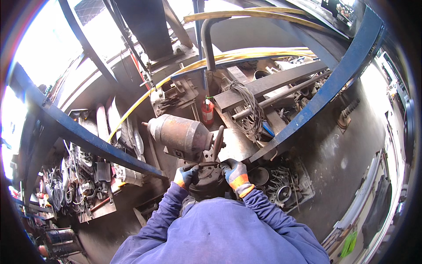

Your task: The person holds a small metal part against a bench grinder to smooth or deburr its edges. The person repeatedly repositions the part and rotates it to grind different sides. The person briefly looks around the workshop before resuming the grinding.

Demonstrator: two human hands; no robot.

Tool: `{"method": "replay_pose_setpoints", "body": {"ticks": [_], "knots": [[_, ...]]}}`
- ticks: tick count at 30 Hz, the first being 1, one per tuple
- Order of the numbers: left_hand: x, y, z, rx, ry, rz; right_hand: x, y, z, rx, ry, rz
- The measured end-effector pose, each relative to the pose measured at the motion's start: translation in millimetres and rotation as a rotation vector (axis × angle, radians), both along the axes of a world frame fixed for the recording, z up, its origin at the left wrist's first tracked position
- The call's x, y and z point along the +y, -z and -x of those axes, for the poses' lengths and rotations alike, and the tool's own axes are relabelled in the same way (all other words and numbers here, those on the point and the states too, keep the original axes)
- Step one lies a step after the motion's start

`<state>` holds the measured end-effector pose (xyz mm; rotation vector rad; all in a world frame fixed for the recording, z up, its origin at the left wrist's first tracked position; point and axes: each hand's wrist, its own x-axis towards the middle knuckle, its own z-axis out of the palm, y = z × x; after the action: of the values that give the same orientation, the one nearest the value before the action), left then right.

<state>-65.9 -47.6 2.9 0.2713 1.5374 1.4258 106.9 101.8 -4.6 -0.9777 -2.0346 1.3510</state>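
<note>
My left hand [186,175], in a grey and orange work glove, is closed on one end of a short dark ridged rod [209,164]. The other end lies in the gloved fingers of my right hand [235,172], also closed. Whether the rod is a coil spring or threaded cannot be made out. It lies level between my hands, over a dark round metal base [209,176]. Just beyond stands a rusty cylindrical motor [180,134] with a brown wheel [218,143], seen nearly edge-on, at its right end.
A red bottle [207,112] stands behind the motor. Coiled cable [248,110] hangs over steel beams [272,86] at the right. Blue frame bars [316,97] slant on both sides. A tray of metal scraps [303,180] lies right; cluttered tools [83,176] lie left.
</note>
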Motion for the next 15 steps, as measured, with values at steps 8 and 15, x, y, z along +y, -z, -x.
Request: {"method": "replay_pose_setpoints", "body": {"ticks": [8, 15], "knots": [[13.2, -1.5, -8.6, -0.091, 0.048, -0.035, 11.6, 0.6, -14.0, -0.018, 0.043, 0.026], [22.6, -19.3, -18.5, -0.178, 0.126, -0.061, 22.9, 0.0, -26.7, -0.03, 0.066, 0.205]]}}
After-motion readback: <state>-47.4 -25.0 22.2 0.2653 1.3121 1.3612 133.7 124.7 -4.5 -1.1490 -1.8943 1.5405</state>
